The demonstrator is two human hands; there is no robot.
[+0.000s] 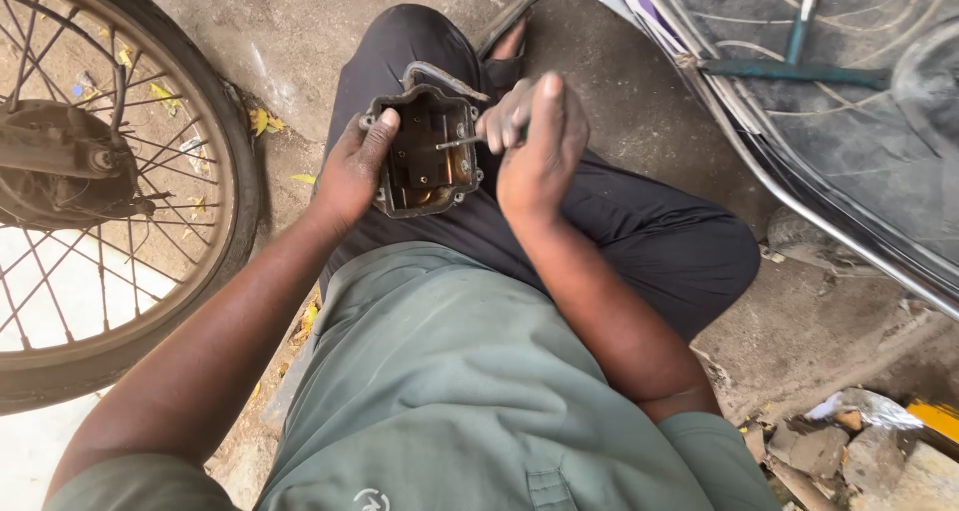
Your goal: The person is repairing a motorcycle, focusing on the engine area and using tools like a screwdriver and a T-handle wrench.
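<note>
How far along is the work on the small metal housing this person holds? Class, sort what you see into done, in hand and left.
Done: the metal housing is off any machine, open side up, its brown inside exposed. In hand: the left hand steadies its edge, while the right hand works a thin metal tool into it. Left: the housing is open, with no cover in view, and the spoked wheel stands apart beside the knee.
</note>
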